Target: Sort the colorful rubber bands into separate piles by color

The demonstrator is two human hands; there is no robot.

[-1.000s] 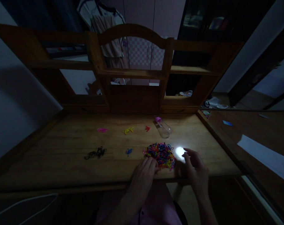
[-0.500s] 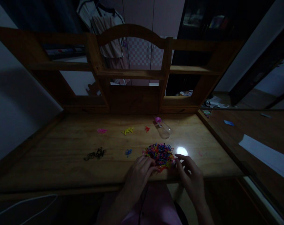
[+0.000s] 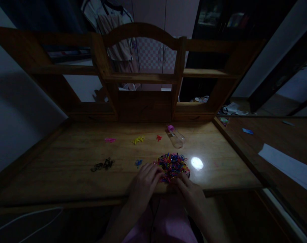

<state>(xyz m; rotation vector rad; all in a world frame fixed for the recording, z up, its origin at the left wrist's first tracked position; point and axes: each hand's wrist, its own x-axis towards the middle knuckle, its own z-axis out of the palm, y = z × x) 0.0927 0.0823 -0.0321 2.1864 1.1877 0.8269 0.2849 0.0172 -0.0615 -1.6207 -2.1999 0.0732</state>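
Note:
A mixed heap of small colourful rubber bands [image 3: 172, 163] lies near the table's front edge. My left hand [image 3: 147, 177] reaches its left side, thumb and fingers closed on bands there. At the lower right edge of the heap, my right hand [image 3: 190, 190] has its fingertips bent together on bands; their exact grip is dim. Sorted by colour, smaller groups lie apart: blue bands [image 3: 138, 163] just beyond my left hand, black bands [image 3: 103, 164] farther left, pink bands [image 3: 110, 140], yellow bands [image 3: 138, 140] and red bands [image 3: 159, 138] in a row behind.
A clear bottle with a pink cap [image 3: 177, 137] lies on its side behind the heap. Wooden shelving [image 3: 140, 79] rises along the back of the table [image 3: 67, 182]. To the right, a lower brown surface holds a white sheet [image 3: 287, 165] and a blue card [image 3: 247, 131].
My right hand has moved left and inward, from the heap's right side to its front edge, and its fingers have come together. My left hand has shifted slightly up and left.

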